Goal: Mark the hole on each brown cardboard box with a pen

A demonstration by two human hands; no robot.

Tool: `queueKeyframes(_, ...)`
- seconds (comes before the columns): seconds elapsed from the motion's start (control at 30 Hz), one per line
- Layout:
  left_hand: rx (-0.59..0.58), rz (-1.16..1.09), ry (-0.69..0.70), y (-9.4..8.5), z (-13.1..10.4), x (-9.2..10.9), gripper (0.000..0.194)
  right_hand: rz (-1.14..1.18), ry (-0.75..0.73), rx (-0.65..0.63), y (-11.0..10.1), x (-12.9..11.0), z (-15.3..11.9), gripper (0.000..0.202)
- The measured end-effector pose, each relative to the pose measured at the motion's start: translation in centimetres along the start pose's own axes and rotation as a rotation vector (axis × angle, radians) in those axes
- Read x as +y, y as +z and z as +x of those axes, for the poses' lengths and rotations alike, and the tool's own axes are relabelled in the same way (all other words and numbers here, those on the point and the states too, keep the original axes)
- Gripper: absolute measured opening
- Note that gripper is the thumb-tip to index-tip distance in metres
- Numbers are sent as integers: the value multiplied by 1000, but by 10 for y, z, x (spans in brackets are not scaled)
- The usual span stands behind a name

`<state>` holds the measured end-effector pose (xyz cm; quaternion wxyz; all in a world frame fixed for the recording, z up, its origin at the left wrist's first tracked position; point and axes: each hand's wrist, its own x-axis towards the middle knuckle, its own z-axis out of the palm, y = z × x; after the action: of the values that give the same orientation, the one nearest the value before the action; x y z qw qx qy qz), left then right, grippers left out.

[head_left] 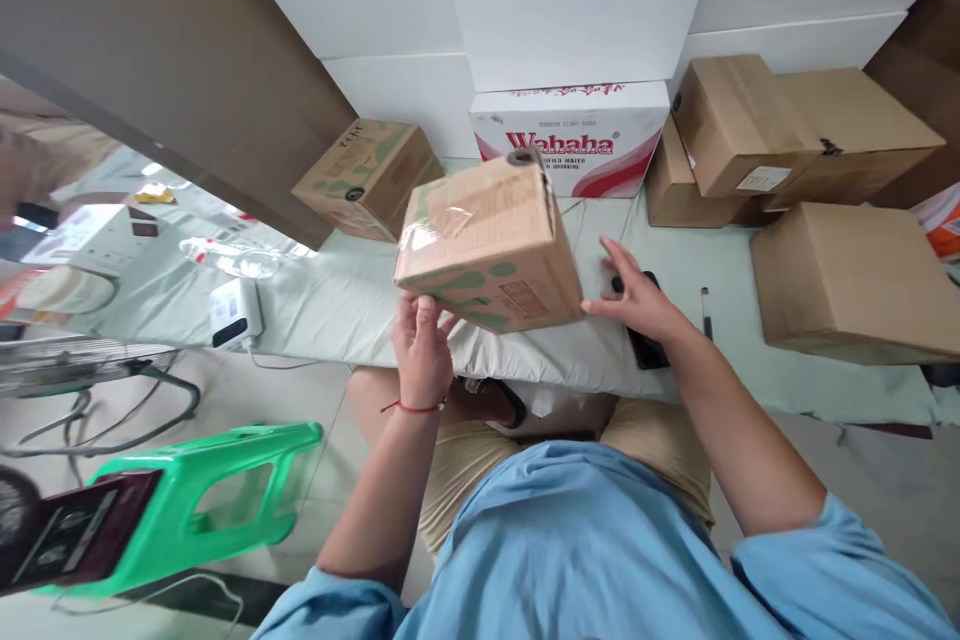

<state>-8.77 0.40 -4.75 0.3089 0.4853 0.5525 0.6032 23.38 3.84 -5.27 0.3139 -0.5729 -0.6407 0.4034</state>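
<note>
A brown cardboard box (487, 235) with green printed spots and shiny tape on top is tilted in front of me, above the cloth-covered table. My left hand (424, 350) grips its lower left corner, the thumb on the near face and the other fingers partly hidden. At the opposite lower corner is my right hand (637, 300), its fingers spread. The right thumb tip meets the box's edge or lies very close to it. Beneath the right hand lies a black phone (649, 350), partly covered by it.
Behind stand a white Wahaha carton (577, 135) and a similar spotted box (375, 175). Stacked cartons (810, 130) and a plain box (855, 280) occupy the right. A pen (706, 313), a white device (235, 310) and a plastic bottle (232, 258) lie on the table; a green stool (202, 480) stands lower left.
</note>
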Motion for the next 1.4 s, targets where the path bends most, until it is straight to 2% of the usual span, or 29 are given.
queueKeyframes(0.07, -41, 24, -30, 6, 0, 7, 53, 255, 21, -105, 16, -12, 12, 87)
queueKeyframes(0.17, 68, 111, 75, 1, -4, 28, 47, 542, 29, -200, 46, -29, 8, 77)
queueKeyframes(0.23, 188, 246, 133, -16, -6, 46, 44, 635, 19, -287, 68, -40, -5, 79)
queueKeyframes(0.3, 308, 445, 169, -41, -1, 62, 42, 688, 17, -393, 90, -53, -17, 82)
queueKeyframes(0.4, 442, 686, 247, -80, 16, 72, 46, 739, -15, -507, 124, -74, -22, 92)
queueKeyframes(0.47, 423, 810, 324, -97, 27, 69, 53, 746, -61, -554, 144, -85, -17, 102)
queueKeyframes(0.5, 360, 861, 352, -101, 29, 65, 54, 737, -81, -568, 151, -89, -14, 107)
queueKeyframes(0.6, 38, 992, 342, -95, 16, 51, 61, 671, -121, -577, 158, -92, -9, 107)
queueKeyframes(0.7, -204, 1189, 255, -79, -9, 41, 70, 616, -128, -527, 143, -79, -17, 77)
queueKeyframes(0.77, -240, 1296, 207, -74, -16, 37, 63, 592, -97, -462, 125, -67, -27, 55)
queueKeyframes(0.83, -203, 1340, 171, -77, -8, 32, 54, 580, -53, -396, 105, -55, -38, 43)
queueKeyframes(1.0, -122, 1294, 147, -84, 49, 15, 54, 549, 26, -258, 63, -31, -66, 36)
queueKeyframes(1.17, -66, 1157, 151, -75, 120, 0, 56, 558, 68, -78, 38, -12, -95, 34)
queueKeyframes(1.23, -45, 1110, 121, -66, 137, -2, 63, 539, 70, 39, 24, -5, -103, 34)
queueKeyframes(1.3, -54, 1065, 156, -52, 136, -5, 66, 447, 51, 232, 3, 3, -105, 37)
queueKeyframes(1.33, -81, 1048, 198, -43, 127, -8, 64, 358, 35, 362, -11, 8, -103, 39)
queueKeyframes(1.4, -192, 1019, 294, -23, 93, -18, 56, 109, -5, 637, -45, 18, -92, 43)
